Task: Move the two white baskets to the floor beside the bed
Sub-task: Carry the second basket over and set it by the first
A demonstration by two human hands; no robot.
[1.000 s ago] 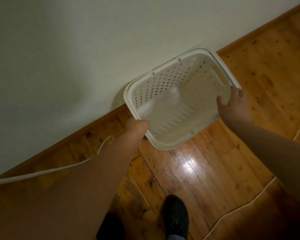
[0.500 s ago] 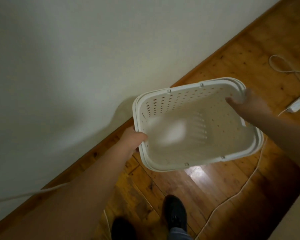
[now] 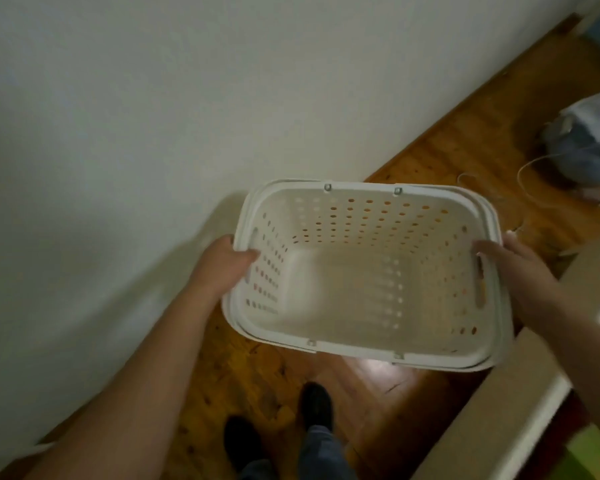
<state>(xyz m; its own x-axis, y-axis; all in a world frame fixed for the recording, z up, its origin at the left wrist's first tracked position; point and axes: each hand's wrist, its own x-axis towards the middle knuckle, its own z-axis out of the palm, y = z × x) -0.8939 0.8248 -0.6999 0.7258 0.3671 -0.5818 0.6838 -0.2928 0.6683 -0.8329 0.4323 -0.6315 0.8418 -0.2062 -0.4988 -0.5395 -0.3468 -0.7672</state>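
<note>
Both hands, left (image 3: 224, 266) and right (image 3: 520, 268), clamp the perforated white plastic basket (image 3: 364, 271) rims; trailing white floor cable (image 3: 527, 171) ahead risks tripping.

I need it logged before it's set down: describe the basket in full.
The basket looks like white plastic, rectangular with rounded corners, walls perforated with round holes, slot handles at both short ends. A doubled rim suggests two nested. It is empty, upright, slightly tilted, held in the air above the wood floor, near the wall. The left hand and right hand grip its ends.
</note>
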